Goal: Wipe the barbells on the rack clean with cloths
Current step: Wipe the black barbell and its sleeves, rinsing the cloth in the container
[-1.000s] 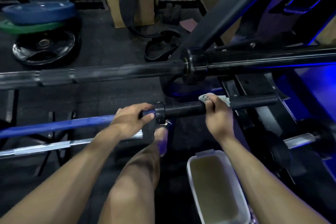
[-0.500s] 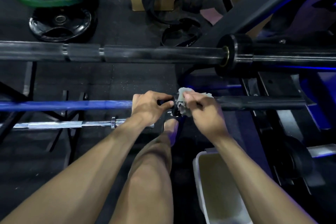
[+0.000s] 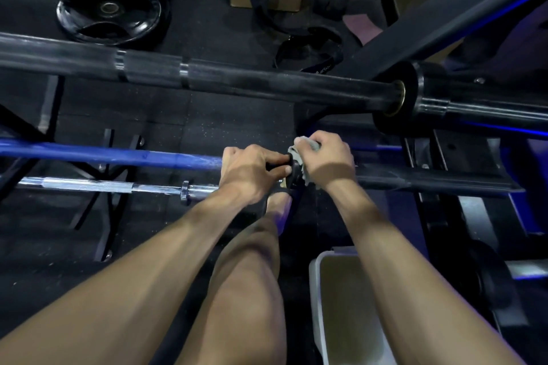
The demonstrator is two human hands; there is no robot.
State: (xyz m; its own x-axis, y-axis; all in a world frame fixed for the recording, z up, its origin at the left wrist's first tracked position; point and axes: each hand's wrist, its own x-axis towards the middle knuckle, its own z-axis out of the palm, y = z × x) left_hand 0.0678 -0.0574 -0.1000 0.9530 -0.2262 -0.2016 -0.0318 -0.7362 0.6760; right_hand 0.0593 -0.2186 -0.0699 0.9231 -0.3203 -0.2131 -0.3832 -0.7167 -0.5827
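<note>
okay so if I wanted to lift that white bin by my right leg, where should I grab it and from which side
Probably the white bin's near left rim, from above. It stands upright with its mouth open, and that edge shows bare beside the knee. The right forearm crosses its other side, and its lower end runs out of view, so I cannot judge any handles.

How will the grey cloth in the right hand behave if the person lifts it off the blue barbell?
The grey cloth is bunched and folded under the right hand, so it is probably floppy and would hang limp. It looks thin and small, so likely light. It wraps around the collar of the blue barbell, which suggests that it takes any shape easily.
</note>
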